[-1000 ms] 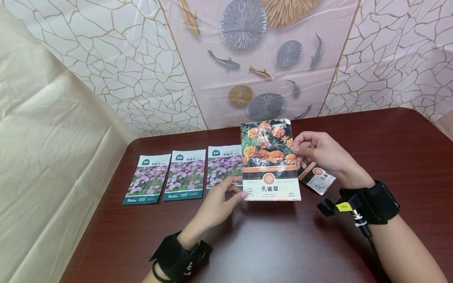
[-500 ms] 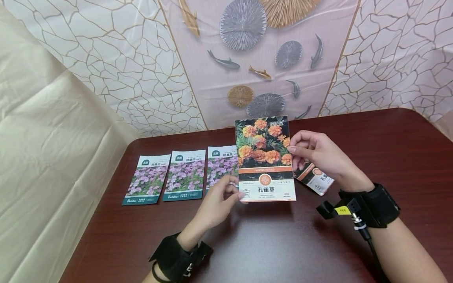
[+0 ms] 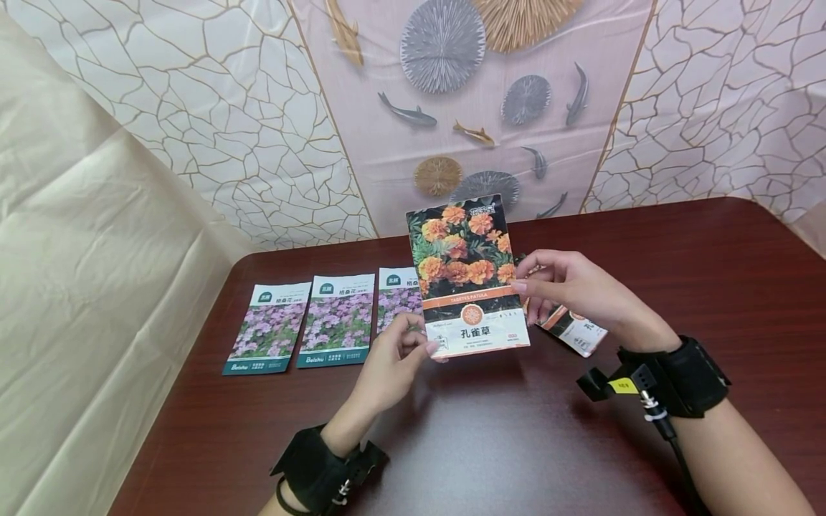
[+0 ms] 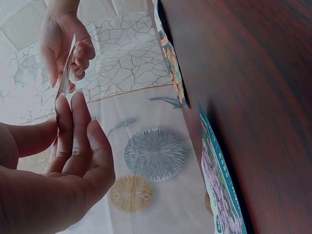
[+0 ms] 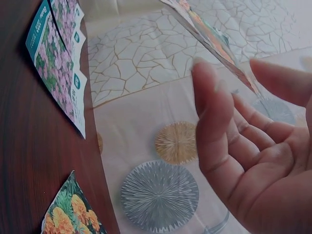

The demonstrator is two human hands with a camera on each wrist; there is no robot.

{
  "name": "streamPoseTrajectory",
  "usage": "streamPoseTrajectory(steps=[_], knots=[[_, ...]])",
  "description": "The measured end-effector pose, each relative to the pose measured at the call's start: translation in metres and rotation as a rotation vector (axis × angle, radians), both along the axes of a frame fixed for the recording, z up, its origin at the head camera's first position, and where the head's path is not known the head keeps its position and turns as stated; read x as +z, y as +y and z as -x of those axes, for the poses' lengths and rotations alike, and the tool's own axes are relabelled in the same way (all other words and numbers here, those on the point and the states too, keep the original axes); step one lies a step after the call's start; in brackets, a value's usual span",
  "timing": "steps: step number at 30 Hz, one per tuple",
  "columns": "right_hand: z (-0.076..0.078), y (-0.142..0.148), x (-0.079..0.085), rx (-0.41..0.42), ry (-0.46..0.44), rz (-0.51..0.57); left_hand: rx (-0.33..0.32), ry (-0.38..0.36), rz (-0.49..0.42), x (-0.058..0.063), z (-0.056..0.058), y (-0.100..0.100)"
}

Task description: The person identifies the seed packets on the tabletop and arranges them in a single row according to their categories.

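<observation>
A marigold seed packet (image 3: 461, 279) is held up over the table, tilted with its top leaning left in the head view. My left hand (image 3: 387, 362) pinches its lower left corner between thumb and fingers. In the left wrist view the packet (image 4: 66, 70) shows edge-on above those fingertips. My right hand (image 3: 574, 290) is at the packet's right edge. In the right wrist view its thumb (image 5: 280, 83) and index finger (image 5: 207, 92) stand apart on either side of the edge, with gaps showing. Another marigold packet (image 3: 574, 333) lies on the table, partly hidden behind the right hand.
Purple-flowered seed packets lie in a row on the left: one at the far left (image 3: 267, 330), one in the middle (image 3: 337, 322), and one (image 3: 396, 301) partly covered by the held packet. The dark wooden table (image 3: 477, 444) meets a patterned cloth (image 3: 258, 129) at the back.
The held marigold packet has moved left and slightly up, tilting to the left. The right hand has followed it a little left, its fingers looser at the edge. The packets on the table have not moved.
</observation>
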State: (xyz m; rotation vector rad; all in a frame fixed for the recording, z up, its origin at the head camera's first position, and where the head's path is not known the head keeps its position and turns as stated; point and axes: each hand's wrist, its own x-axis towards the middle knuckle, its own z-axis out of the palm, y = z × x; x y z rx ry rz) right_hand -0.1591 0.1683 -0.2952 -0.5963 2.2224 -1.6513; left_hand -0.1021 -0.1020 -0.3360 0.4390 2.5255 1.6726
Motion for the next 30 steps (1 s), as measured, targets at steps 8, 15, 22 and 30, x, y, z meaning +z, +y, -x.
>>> streamPoseTrajectory(steps=[8, 15, 22, 30], knots=[[0.003, -0.004, -0.008, 0.144, -0.024, -0.038, 0.026, -0.025, -0.027, -0.001, 0.001, 0.000], [0.002, -0.009, -0.012, 0.160, -0.030, -0.018, 0.028, -0.035, -0.036, -0.001, 0.001, 0.000], [0.003, -0.012, -0.013, 0.143, -0.011, -0.019, 0.022, -0.014, -0.026, -0.003, 0.003, 0.000], [0.006, -0.008, -0.013, 0.027, -0.036, -0.085, -0.017, 0.005, 0.019, -0.007, 0.005, 0.001]])
